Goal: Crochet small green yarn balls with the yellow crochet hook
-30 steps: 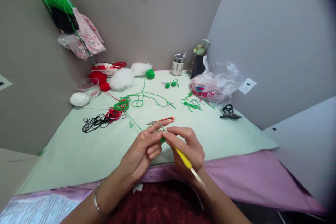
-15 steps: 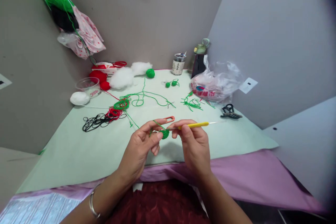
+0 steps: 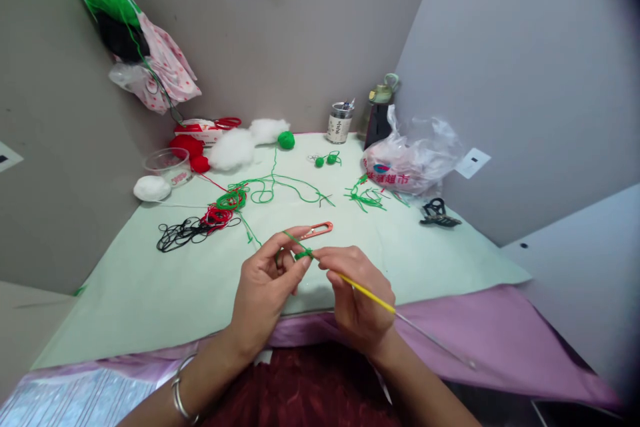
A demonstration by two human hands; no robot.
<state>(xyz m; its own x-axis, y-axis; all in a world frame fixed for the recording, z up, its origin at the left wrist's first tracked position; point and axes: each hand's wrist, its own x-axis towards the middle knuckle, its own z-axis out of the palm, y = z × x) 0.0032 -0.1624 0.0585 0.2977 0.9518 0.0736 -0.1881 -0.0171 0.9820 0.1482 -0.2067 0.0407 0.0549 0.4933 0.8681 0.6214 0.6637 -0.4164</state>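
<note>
A small green crocheted piece (image 3: 303, 254) is pinched between the thumb and fingers of my left hand (image 3: 267, 287), and green yarn runs over the raised index finger. My right hand (image 3: 361, 293) grips a crochet hook with a yellow handle (image 3: 369, 294). The hook's working tip meets the green piece but is too small to make out; its other metal end slants down to the right. Just beyond my left fingertips lies an orange thread snipper (image 3: 320, 229). Tangled green yarn (image 3: 231, 199) lies on the pale green cloth, farther left.
Black cord (image 3: 183, 235), a white yarn ball (image 3: 151, 188), a clear tub (image 3: 170, 167) and white stuffing (image 3: 233, 149) lie left. Green yarn scraps (image 3: 367, 197), a plastic bag (image 3: 400, 163) and a black hair claw (image 3: 439, 215) are right. A can (image 3: 339, 125) stands behind.
The yellow hook has swung from nearly level to slanting down to the right as my right hand turned. The green piece has tilted and shifted slightly left in my left fingers.
</note>
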